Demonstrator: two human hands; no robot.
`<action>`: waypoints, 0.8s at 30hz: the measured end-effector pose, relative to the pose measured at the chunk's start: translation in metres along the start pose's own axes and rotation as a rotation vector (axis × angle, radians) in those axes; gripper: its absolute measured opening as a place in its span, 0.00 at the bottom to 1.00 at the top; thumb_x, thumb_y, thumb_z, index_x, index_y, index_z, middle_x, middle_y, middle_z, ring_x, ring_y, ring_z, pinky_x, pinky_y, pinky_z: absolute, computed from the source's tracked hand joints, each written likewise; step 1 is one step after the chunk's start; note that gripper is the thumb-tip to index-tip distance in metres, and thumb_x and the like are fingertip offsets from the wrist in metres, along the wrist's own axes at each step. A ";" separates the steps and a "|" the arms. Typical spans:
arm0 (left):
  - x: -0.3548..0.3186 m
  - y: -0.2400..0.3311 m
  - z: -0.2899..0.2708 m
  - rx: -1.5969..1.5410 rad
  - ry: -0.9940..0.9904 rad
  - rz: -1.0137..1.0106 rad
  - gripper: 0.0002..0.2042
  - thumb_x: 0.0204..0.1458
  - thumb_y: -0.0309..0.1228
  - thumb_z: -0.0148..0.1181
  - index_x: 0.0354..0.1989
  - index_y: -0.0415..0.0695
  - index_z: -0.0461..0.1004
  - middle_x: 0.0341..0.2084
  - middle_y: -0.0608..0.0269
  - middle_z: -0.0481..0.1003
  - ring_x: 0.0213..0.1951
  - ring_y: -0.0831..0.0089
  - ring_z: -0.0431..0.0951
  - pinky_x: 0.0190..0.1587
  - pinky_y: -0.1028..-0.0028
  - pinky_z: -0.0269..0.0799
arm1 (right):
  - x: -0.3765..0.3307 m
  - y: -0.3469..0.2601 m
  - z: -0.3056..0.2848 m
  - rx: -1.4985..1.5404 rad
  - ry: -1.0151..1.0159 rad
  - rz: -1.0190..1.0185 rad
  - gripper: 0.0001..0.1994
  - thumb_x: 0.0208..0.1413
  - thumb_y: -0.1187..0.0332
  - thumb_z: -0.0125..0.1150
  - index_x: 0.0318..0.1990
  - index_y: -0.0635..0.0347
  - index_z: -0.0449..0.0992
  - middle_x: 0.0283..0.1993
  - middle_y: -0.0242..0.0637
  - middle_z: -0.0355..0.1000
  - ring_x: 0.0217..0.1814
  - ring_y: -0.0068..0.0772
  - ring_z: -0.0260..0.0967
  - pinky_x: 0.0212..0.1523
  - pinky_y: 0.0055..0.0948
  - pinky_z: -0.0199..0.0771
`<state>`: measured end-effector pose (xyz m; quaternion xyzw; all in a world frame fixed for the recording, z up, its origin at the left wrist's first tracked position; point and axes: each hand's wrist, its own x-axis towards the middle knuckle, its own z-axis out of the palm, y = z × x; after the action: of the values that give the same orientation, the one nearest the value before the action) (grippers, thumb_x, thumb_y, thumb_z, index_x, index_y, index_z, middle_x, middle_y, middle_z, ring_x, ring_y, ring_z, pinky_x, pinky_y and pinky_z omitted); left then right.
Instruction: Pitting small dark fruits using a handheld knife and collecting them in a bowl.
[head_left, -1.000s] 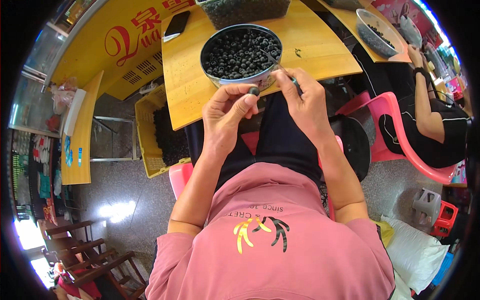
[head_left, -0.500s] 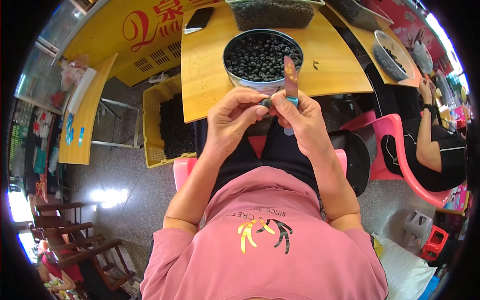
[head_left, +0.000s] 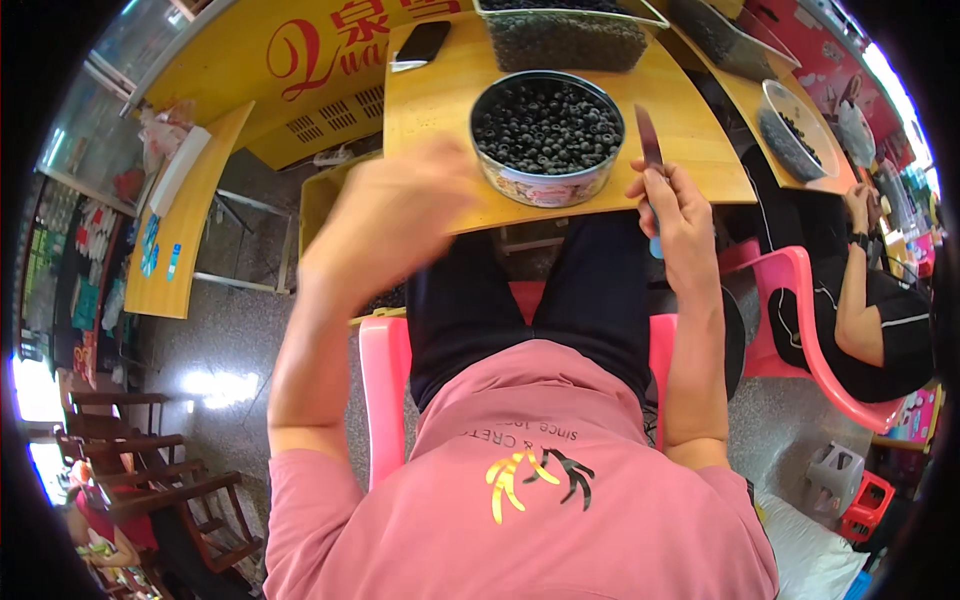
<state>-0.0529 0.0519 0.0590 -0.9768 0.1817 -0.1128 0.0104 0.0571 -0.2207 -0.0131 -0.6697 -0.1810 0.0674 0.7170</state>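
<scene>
My right hand is closed round the blue handle of a knife, its blade pointing up and away, just right of a round tub. The tub stands near the table's front edge and is filled with small, dark, round pieces that look like berries or nuts. Motion smears my left hand, left of the tub near the table's front left corner. Its fingers are too blurred to show whether they hold anything.
A clear bin of dark pieces stands behind the tub, with a phone to its left. My left arm partly hides a yellow crate on the floor. At the right, another person sits on a pink chair by a second table.
My hands have moved apart from in front of the tub. The left, which held a small dark round piece, has swung left; the right has moved right with the knife.
</scene>
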 end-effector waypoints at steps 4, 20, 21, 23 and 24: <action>0.046 0.067 -0.041 -0.142 -0.249 0.446 0.05 0.45 0.28 0.60 0.27 0.40 0.76 0.30 0.54 0.76 0.36 0.60 0.78 0.37 0.68 0.75 | -0.005 0.001 0.002 -0.190 -0.033 0.114 0.12 0.63 0.67 0.52 0.48 0.63 0.76 0.30 0.26 0.71 0.25 0.11 0.57 0.25 0.15 0.58; 0.054 0.104 -0.045 -0.312 -0.319 0.531 0.04 0.43 0.28 0.60 0.25 0.40 0.76 0.28 0.56 0.76 0.32 0.62 0.78 0.33 0.67 0.75 | -0.011 -0.007 0.003 -0.444 -0.156 -0.025 0.13 0.63 0.66 0.55 0.50 0.61 0.77 0.30 0.26 0.71 0.29 0.12 0.61 0.30 0.14 0.62; 0.056 0.108 -0.044 -0.327 -0.323 0.553 0.04 0.43 0.28 0.60 0.25 0.41 0.76 0.28 0.56 0.76 0.32 0.62 0.78 0.32 0.67 0.75 | -0.012 -0.005 0.002 -0.449 -0.137 -0.010 0.13 0.63 0.66 0.55 0.50 0.61 0.77 0.30 0.26 0.71 0.29 0.12 0.61 0.30 0.14 0.62; 0.061 0.114 -0.044 -0.352 -0.328 0.593 0.04 0.43 0.28 0.60 0.25 0.41 0.76 0.28 0.56 0.76 0.32 0.62 0.78 0.32 0.67 0.75 | -0.010 -0.004 -0.002 -0.486 -0.165 -0.095 0.13 0.62 0.66 0.56 0.50 0.62 0.77 0.29 0.27 0.71 0.31 0.13 0.64 0.31 0.15 0.65; 0.064 0.118 -0.045 -0.362 -0.328 0.612 0.04 0.43 0.28 0.60 0.25 0.41 0.76 0.27 0.56 0.76 0.31 0.63 0.78 0.32 0.67 0.75 | -0.007 0.005 -0.003 -0.450 -0.163 -0.185 0.13 0.62 0.67 0.57 0.49 0.63 0.77 0.30 0.28 0.72 0.32 0.14 0.66 0.32 0.17 0.66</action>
<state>-0.0466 -0.0800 0.1092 -0.8685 0.4775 0.0871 -0.1000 0.0520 -0.2253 -0.0192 -0.7854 -0.3093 0.0133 0.5360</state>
